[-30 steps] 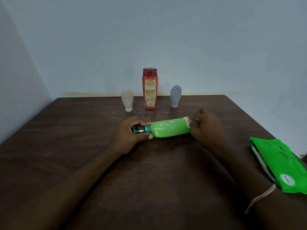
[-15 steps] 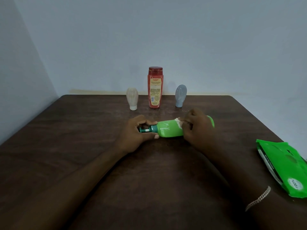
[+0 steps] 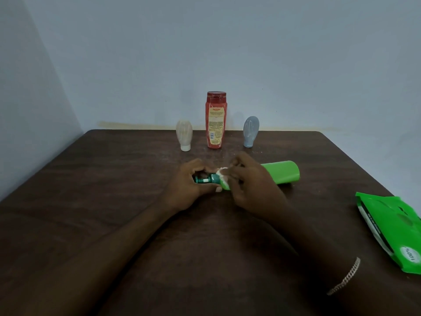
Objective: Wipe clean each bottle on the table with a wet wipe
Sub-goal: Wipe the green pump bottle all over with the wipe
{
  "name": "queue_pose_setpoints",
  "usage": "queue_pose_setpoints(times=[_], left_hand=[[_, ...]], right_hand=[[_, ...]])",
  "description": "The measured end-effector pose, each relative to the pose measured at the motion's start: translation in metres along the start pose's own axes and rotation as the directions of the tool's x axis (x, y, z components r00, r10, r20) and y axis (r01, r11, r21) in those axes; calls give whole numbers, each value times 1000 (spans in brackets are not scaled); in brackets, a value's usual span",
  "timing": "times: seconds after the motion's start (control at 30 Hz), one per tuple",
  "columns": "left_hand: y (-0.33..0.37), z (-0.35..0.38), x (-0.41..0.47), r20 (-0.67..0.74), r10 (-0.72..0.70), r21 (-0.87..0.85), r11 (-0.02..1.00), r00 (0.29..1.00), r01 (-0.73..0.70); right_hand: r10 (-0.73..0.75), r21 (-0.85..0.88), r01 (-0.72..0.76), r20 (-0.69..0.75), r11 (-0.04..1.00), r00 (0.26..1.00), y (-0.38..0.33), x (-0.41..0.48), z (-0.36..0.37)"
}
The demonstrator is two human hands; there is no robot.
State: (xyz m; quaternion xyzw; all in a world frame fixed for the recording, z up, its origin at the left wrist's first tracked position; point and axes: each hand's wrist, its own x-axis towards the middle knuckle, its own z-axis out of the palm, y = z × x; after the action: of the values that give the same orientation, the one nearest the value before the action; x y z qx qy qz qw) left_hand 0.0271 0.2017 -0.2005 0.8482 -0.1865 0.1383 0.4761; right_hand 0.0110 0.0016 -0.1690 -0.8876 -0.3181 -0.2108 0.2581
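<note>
The green bottle (image 3: 280, 172) lies sideways on the desk (image 3: 109, 183). Your left hand (image 3: 188, 187) curls its fingers round the cap end. Your right hand (image 3: 251, 184) pinches the wet wipe (image 3: 222, 174) against the neck. The bottle looks light and slippery, so hold the cap end tight.

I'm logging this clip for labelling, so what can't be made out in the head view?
Head view only:
- green bottle: middle hidden by the right hand
- wet wipe: mostly covered by that hand
- red bottle: label text too small
- wipes pack: cut by the right edge
</note>
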Motion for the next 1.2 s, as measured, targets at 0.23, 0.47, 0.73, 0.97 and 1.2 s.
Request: queue_pose_setpoints(times=[0.23, 0.47, 0.73, 0.97, 1.2], left_hand=[[0, -1, 0, 19, -32, -19, 999, 999, 32], [3, -1, -3, 20, -53, -42, 998, 998, 54], [2, 0, -1, 24, -82, -42, 996, 996, 83], [2, 1, -1, 20, -65, -23, 998, 998, 66], [0, 3, -2, 2, -33, -67, 997, 999, 33]], right_hand=[[-159, -221, 194, 166, 956, 973, -4, -18, -5], [-110, -300, 126, 67, 946, 992, -11, -3, 7], [-166, -364, 214, 159, 907, 973, -9, -17, 4], [-28, -395, 52, 67, 917, 997, -26, -8, 15], [-32, -332, 44, 40, 942, 999, -7, -19, 4]])
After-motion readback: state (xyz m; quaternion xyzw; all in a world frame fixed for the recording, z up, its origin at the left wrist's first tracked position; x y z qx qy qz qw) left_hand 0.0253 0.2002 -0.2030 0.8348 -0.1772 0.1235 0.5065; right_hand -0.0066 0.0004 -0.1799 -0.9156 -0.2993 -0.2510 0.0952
